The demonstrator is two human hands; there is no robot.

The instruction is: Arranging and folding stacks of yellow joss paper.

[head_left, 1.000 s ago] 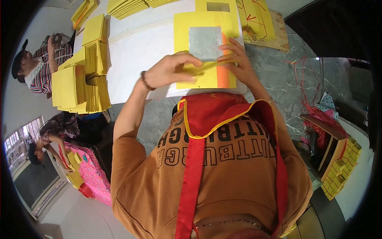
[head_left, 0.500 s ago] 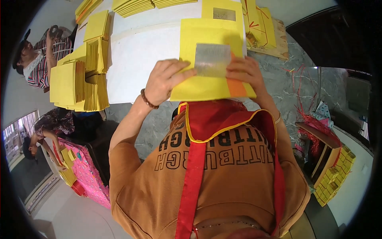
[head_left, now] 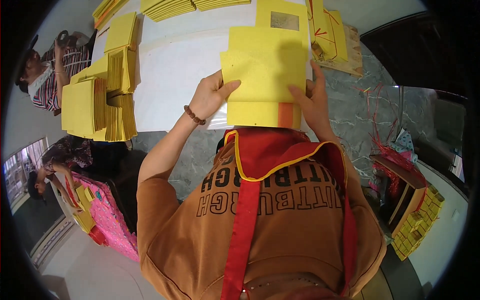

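A plain yellow paper sheet lies over a yellow paper stack at the front edge of the white table. My left hand grips its left edge, the thumb on top and the fingers tucked behind. At the right edge my right hand pinches it with the thumb on the face; the index finger points away from me. Below the sheet an orange strip shows on the stack. Farther back is another yellow sheet with a silver patch.
Several yellow paper bundles line the white table's left side, more at the back. Tied yellow bundles lie on a board at the right. Two other people are at the left. Red string hangs at the right.
The silver patch and most of the orange strip under my hands are now covered by a plain yellow sheet. My hands have shifted to its side edges.
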